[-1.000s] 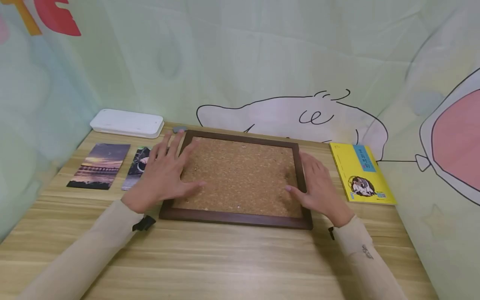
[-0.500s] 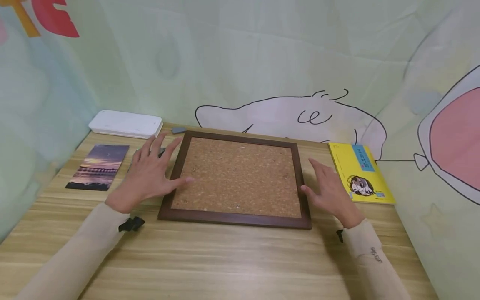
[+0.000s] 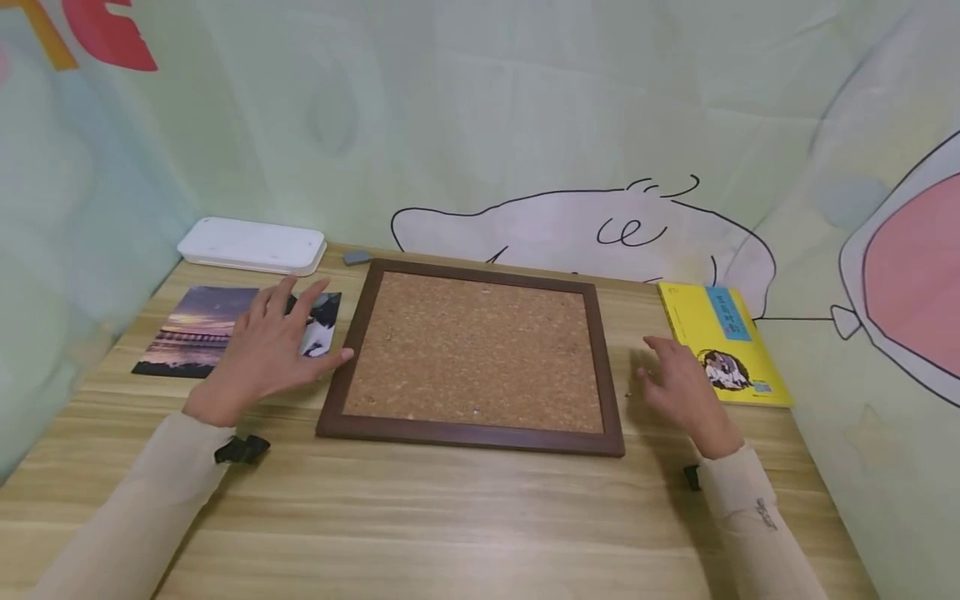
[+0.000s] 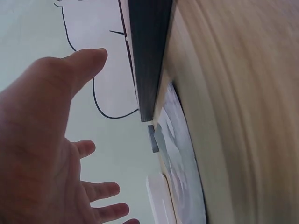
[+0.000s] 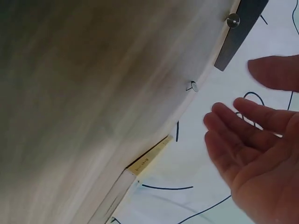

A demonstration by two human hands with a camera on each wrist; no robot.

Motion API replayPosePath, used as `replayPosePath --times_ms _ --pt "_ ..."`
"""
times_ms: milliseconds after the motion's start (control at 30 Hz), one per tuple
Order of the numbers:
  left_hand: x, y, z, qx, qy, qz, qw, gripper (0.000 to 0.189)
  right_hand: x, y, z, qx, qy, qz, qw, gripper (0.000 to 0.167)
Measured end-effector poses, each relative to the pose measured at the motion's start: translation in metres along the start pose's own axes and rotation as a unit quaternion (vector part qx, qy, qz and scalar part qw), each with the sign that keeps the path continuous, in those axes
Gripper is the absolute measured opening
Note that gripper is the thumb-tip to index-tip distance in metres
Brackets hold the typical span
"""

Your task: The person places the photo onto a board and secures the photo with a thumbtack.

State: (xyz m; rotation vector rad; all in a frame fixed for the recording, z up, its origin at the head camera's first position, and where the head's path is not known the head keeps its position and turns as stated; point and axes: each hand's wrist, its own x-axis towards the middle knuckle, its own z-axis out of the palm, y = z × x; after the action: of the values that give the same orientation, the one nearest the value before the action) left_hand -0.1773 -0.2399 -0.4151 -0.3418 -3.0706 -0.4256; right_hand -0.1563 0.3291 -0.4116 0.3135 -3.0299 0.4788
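Observation:
A corkboard (image 3: 480,350) in a dark brown frame lies flat on the wooden table. My left hand (image 3: 258,350) hovers with spread fingers over two photos, its thumb tip close by the frame's left side. One photo (image 3: 197,325) shows a sunset and a bridge; the second photo (image 3: 322,321), darker, is partly covered by the fingers. To the right of the board, my right hand (image 3: 686,396) is held with loosely bent fingers and nothing in them. Near it, two metal thumbtacks show on the table in the right wrist view, one thumbtack (image 5: 192,86) apart from another thumbtack (image 5: 233,20) by the frame.
A yellow book (image 3: 723,346) lies at the right edge of the table. At the back left stands a white flat case (image 3: 251,246), with a small grey block (image 3: 357,257) beside the board's far corner. A printed cloth hangs close behind the table.
Both hands have come off the corkboard and moved apart, the left one leftward over the photos, the right one rightward toward the yellow book. The board has stayed in place.

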Motion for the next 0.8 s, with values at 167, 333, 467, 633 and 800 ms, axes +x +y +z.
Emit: replayPosePath --times_ms 167,333,467,633,800 --pt "0.000 -0.010 0.001 0.000 -0.019 -0.012 0.9997 0.112 0.000 0.001 -0.001 -0.012 -0.010 0.045 0.9989 0.041" --pt "0.000 -0.016 0.004 0.000 -0.033 -0.019 0.9993 0.108 0.002 0.003 0.000 -0.010 -0.022 0.070 0.9972 0.029" --pt "0.000 -0.020 0.005 -0.010 -0.045 -0.027 0.9986 0.105 0.004 0.005 0.001 -0.014 -0.031 0.075 0.9966 0.023" --pt "-0.001 -0.022 0.005 -0.009 -0.050 -0.034 0.9981 0.099 0.007 0.007 0.001 -0.014 -0.046 0.089 0.9948 0.020" --pt "-0.003 -0.022 0.004 -0.012 -0.055 -0.046 0.9974 0.097 0.008 0.009 0.002 -0.013 -0.052 0.093 0.9942 0.018"
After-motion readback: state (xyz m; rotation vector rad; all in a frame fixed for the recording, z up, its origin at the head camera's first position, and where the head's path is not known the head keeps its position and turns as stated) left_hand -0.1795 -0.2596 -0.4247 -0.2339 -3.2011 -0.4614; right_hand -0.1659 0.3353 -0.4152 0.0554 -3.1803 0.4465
